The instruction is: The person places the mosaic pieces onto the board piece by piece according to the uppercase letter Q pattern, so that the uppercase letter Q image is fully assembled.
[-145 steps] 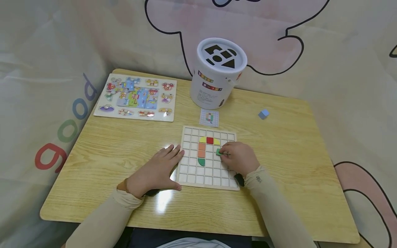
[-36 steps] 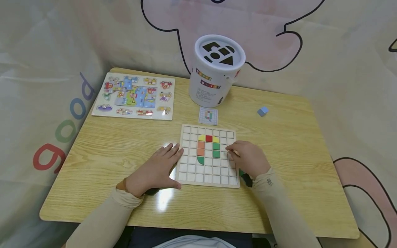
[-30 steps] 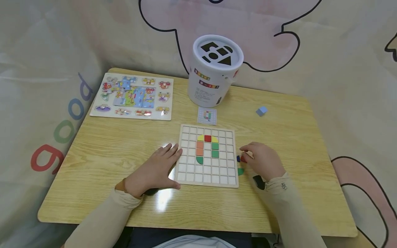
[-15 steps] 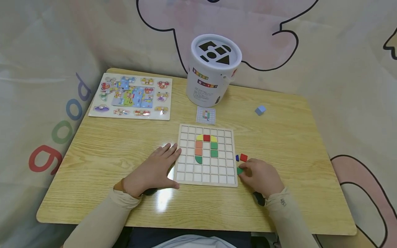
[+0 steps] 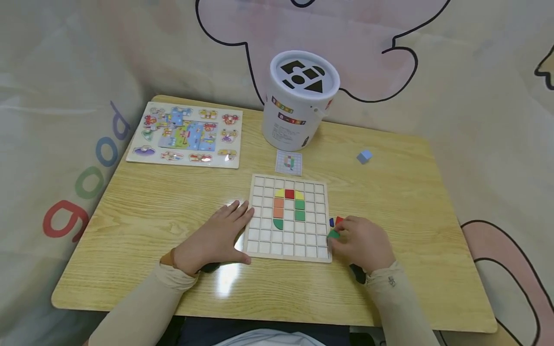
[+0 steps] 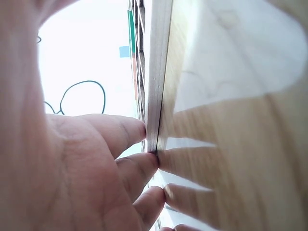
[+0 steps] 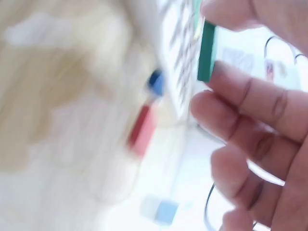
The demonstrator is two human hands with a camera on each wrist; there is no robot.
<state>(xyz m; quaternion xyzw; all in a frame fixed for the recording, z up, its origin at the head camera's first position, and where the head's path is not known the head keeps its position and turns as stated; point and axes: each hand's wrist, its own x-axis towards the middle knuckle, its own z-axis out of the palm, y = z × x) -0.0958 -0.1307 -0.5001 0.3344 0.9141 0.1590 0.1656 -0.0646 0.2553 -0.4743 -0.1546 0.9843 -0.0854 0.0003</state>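
A wooden grid board (image 5: 288, 245) with white squares lies mid-table, bearing yellow, red, orange and green tiles in an arch-like outline. My left hand (image 5: 216, 238) rests flat on the table, fingers spread, fingertips touching the board's left edge; the left wrist view shows fingertips (image 6: 139, 130) against that edge. My right hand (image 5: 365, 242) pinches a green tile (image 5: 333, 234) between thumb and fingers at the board's right edge. In the right wrist view the green tile (image 7: 207, 52) is seen edge-on, lifted off the table. Beside it lie a red tile (image 5: 339, 220) and a small blue tile (image 5: 331, 222).
Behind the board lies a small pattern card (image 5: 288, 162), in front of a white bucket (image 5: 292, 120) whose lid has shaped holes. A picture puzzle board (image 5: 183, 161) occupies the back left. A light-blue cube (image 5: 364, 156) sits at the back right.
Two green squares now form the arch's right side. My right hand moved off the board to the loose tiles and picked up a green one. The left hand stays by the board.
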